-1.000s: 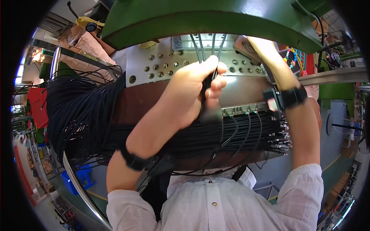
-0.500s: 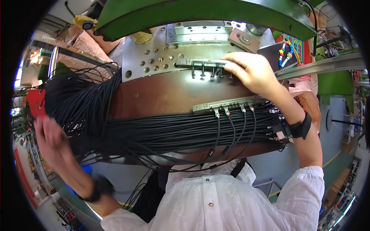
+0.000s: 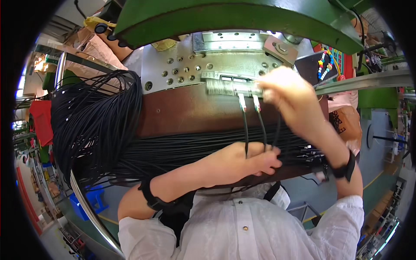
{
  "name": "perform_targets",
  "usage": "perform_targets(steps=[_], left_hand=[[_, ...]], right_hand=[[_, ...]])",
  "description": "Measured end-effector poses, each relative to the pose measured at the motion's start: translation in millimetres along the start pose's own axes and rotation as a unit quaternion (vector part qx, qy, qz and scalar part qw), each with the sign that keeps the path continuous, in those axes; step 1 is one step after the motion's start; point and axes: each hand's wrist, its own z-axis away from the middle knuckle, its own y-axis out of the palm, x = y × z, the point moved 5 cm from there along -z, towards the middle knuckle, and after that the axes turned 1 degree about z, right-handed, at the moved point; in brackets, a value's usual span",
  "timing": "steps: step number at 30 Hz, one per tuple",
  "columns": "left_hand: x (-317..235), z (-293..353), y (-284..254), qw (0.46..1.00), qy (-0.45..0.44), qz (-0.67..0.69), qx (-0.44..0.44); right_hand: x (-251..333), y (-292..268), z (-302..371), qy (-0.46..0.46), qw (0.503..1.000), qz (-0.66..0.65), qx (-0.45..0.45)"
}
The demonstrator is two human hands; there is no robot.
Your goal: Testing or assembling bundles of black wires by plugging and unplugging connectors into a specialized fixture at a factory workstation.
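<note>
Just in front of the steel plate (image 3: 190, 60) is the metal bar (image 3: 222, 88), its right end pinched in my right hand (image 3: 294, 97); my left hand (image 3: 242, 162) is closed round the cables (image 3: 245, 125) hanging from it, presumably to keep them in line. The rear bar (image 3: 211, 75) bears small characters; the paper bag (image 3: 346, 123) at right, dark printing.

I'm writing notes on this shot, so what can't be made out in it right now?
In the head view:
Right hand: blurred, so its exact grip is unclear.
Metal bar: right end hidden by that hand.
Held cables: partly hidden by the left hand.
Green machine: top cut off by the upper edge.
</note>
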Motion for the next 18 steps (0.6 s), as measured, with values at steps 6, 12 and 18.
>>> perform_targets(steps=[6, 12, 18], left_hand=[[-87.1, -46.7, -74.0, 0.975, 0.046, 0.215, -0.04], [-108.5, -87.7, -120.2, 0.938, 0.11, 0.313, 0.099], [-107.6, -85.3, -118.3, 0.985, 0.13, 0.095, -0.058]], right_hand=[[-54.3, 0.0, -104.5, 0.108, 0.985, 0.131, 0.004], [-94.1, -1.9, -86.6, 0.314, 0.946, 0.023, 0.083], [-124.8, 8.7, -47.9, 0.352, 0.932, -0.062, 0.069]])
